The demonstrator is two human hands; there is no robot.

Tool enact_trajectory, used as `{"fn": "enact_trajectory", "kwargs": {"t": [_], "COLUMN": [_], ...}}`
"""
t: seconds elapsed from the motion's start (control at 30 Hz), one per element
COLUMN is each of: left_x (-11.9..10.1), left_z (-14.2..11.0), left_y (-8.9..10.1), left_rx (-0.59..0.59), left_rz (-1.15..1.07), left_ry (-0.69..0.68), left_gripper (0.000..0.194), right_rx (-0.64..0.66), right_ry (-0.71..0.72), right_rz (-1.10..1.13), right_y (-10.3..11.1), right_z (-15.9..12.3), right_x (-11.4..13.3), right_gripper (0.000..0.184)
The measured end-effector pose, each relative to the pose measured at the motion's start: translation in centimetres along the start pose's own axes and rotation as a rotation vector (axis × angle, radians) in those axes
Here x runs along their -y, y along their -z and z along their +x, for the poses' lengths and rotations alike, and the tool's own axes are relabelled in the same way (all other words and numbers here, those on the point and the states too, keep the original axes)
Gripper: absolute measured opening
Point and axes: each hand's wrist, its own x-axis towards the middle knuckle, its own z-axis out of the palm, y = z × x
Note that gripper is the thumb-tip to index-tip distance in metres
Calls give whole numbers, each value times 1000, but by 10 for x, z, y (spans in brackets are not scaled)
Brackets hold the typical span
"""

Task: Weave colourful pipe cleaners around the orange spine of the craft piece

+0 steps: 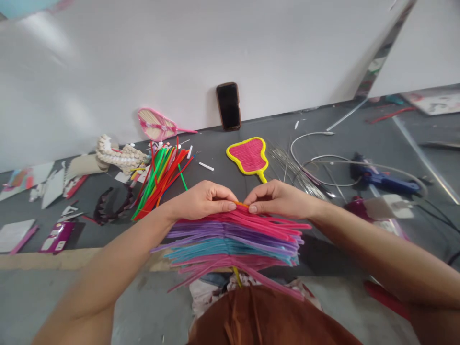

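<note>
Fingers (pixel 227 206) of both hands (pixel 197 199) (pixel 282 197) pinch an orange strand (pixel 242 204); markings on the purple box (pixel 57 237) are illegible.

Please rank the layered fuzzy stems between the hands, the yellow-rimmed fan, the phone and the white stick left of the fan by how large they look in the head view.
1. Layered fuzzy stems
2. Yellow-rimmed fan and phone: too alike to rank
3. White stick

Pale wall (pixel 161 57); dark tabletop (pixel 208 148)

Pipe clnrs (pixel 230 232) fuzzy, tbl (pixel 213 146) matt, phone scrn (pixel 229 106) glossy.
</note>
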Motion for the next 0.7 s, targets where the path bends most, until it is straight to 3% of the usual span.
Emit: {"fn": "enact_trajectory", "kwargs": {"t": [0.13, 0.3, 0.43, 0.6, 0.7], "left_x": [4, -6, -17, -18, -19], "left_z": [0, -1, 1, 6, 7], "left_y": [4, 12, 9, 2, 1], "left_rx": [14, 121, 97, 36, 25], "left_rz": [-5, 107, 178, 208, 211], "left_ry": [-2, 36, 69, 43, 44], "left_gripper": [31, 35, 32, 28, 25], "right_rx": [32, 31, 33, 49, 77], "right_ry": [44, 37, 39, -37, -99], "right_rz": [94, 107, 114, -35, -214], "right_y": [-2, -4, -3, 5, 10], "right_z": [5, 9, 9, 4, 0], "right_x": [-4, -6, -5, 5, 15], "right_gripper": [30, 31, 39, 55, 50]}}
